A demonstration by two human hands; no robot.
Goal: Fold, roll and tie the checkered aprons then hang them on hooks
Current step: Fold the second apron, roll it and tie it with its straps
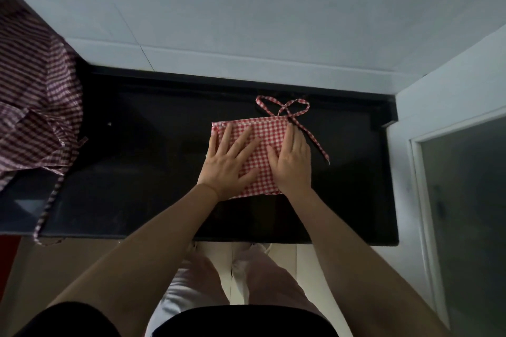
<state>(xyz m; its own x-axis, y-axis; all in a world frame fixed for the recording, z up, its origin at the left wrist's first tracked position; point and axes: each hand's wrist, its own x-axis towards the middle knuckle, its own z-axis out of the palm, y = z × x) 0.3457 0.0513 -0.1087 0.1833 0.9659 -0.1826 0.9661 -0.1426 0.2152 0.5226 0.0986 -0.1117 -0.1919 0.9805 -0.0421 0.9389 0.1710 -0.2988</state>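
I stand at a black, glossy surface point(153, 172) that runs wall to wall in front of me. Behind its far edge rises a pale blue-grey tiled wall point(246, 8), with a raised dark lip along the back. At the right end a second pale wall point(451, 85) meets it in a corner, and a frosted glass panel in a white frame point(465, 200) sits beside me. The floor point(282, 260) below is light tile. The light is dim.
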